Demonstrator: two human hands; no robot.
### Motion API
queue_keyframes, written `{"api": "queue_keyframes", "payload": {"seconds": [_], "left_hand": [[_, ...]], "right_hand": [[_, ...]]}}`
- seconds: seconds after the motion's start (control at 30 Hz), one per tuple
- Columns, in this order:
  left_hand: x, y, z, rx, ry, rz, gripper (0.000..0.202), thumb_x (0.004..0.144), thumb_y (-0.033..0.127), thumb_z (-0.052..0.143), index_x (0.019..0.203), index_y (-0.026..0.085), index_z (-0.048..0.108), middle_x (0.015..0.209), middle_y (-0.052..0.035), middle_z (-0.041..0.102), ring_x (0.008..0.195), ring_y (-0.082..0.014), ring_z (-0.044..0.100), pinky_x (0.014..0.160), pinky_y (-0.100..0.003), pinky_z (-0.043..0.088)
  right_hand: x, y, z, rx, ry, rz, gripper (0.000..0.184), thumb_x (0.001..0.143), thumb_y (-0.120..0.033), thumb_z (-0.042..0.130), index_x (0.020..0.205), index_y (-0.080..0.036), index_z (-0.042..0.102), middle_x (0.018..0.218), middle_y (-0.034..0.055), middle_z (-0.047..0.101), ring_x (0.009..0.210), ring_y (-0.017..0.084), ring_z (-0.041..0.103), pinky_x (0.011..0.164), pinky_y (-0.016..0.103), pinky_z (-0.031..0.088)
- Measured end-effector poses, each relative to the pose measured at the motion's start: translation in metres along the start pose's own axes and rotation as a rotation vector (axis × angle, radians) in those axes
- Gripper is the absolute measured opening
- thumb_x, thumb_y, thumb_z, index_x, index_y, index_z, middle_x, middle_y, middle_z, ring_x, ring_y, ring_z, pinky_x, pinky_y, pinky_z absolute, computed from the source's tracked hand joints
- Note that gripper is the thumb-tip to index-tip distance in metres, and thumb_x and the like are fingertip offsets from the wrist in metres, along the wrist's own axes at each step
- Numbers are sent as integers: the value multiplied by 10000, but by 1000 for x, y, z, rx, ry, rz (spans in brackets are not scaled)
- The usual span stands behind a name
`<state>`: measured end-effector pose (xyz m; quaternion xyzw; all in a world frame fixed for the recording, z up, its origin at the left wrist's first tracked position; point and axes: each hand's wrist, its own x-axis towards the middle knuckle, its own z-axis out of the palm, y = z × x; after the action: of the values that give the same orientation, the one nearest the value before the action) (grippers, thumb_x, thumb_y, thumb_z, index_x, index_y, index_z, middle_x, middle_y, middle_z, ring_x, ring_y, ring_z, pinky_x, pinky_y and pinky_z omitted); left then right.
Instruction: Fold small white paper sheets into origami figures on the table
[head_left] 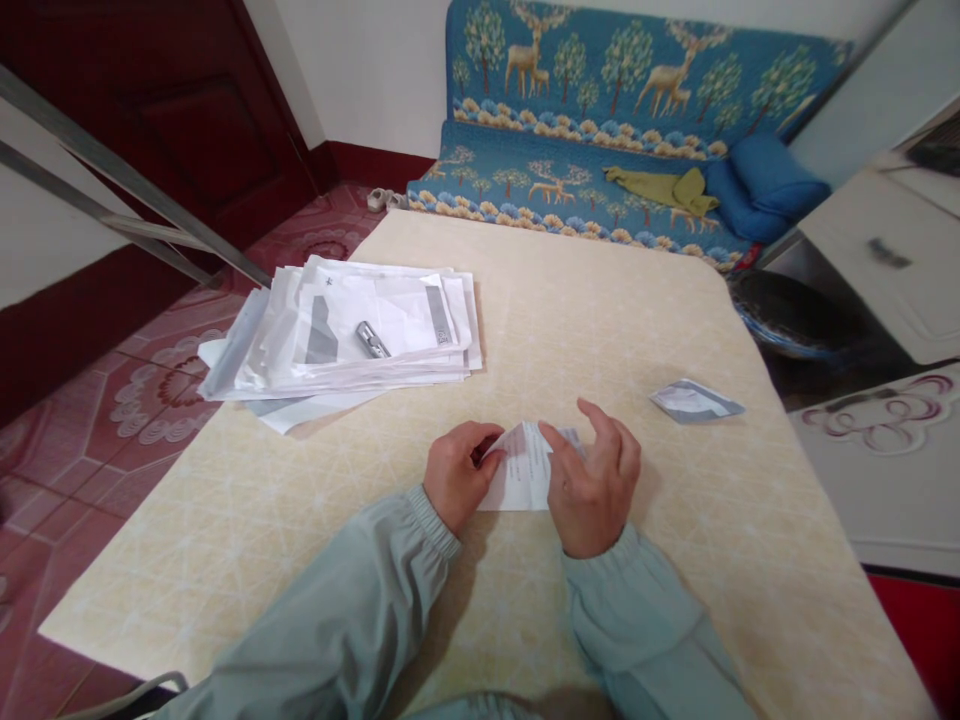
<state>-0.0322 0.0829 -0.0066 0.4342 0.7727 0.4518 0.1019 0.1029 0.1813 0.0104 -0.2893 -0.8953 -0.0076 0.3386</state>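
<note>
Folded white printed paper sheet (517,485), between my hands, seemingly longer crosswise; my left hand (459,472) pinches its left side; my right hand (598,485), fingers parted, meets its right; whether gripping, I cannot tell.

Both hands (457,475) (598,482) side by side, half-curled
</note>
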Motion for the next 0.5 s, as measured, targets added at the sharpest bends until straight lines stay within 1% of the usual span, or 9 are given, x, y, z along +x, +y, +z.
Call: {"api": "queue_keyframes", "payload": {"seconds": [0.03, 0.1, 0.17, 0.27, 0.33, 0.4, 0.5], "left_hand": [[0, 0, 0, -2, 0, -3, 233, 736, 120, 638, 958, 180, 680, 807, -7, 684, 665, -116, 593, 622, -219, 473], [0, -1, 1, -2, 6, -9, 258, 730, 122, 648, 981, 176, 671, 807, -11, 679, 659, -117, 588, 622, -221, 472], [1, -2, 1, 2, 11, -9, 249, 731, 128, 652, 975, 173, 672, 801, -12, 677, 653, -117, 582, 612, -220, 464], [3, -3, 0, 5, 10, -20, 183, 743, 150, 648, 919, 172, 691, 752, -6, 665, 620, -115, 562, 572, -215, 438], [6, -4, -1, 2, 13, -38, 123, 744, 164, 650, 855, 168, 701, 699, 4, 650, 588, -109, 543, 544, -208, 417], [9, -4, -1, 4, 20, -55, 85, 738, 172, 658, 809, 164, 704, 665, 12, 641, 561, -104, 526, 529, -206, 404], [10, -3, -1, 21, 22, -34, 90, 744, 163, 652, 815, 167, 707, 677, 8, 651, 567, -106, 532, 540, -210, 412]], "right_hand": [[-1, 1, 1, 14, -14, -28, 228, 885, -162, 535, 966, -295, 701, 1173, 65, 579, 1064, 233, 467, 860, 381, 402], [-3, 2, 4, 41, -115, -110, 226, 890, -149, 525, 890, -278, 710, 967, 40, 640, 899, 186, 503, 777, 319, 409], [-6, 2, 9, 21, -224, -129, 227, 900, -152, 510, 912, -258, 710, 867, 31, 638, 818, 167, 504, 701, 287, 397], [-7, 3, 14, -40, -309, -61, 273, 918, -163, 477, 1081, -255, 676, 883, 34, 616, 765, 152, 509, 605, 267, 370], [-6, 3, 15, -48, -362, -46, 308, 920, -158, 464, 1144, -262, 648, 902, 32, 605, 740, 144, 511, 574, 262, 363], [-4, 2, 14, -40, -422, -54, 331, 914, -144, 463, 1186, -242, 625, 927, 43, 601, 773, 150, 527, 598, 262, 388], [0, 0, 11, -41, -485, -59, 367, 910, -127, 454, 1246, -204, 581, 947, 66, 600, 856, 175, 541, 673, 277, 424]]}}
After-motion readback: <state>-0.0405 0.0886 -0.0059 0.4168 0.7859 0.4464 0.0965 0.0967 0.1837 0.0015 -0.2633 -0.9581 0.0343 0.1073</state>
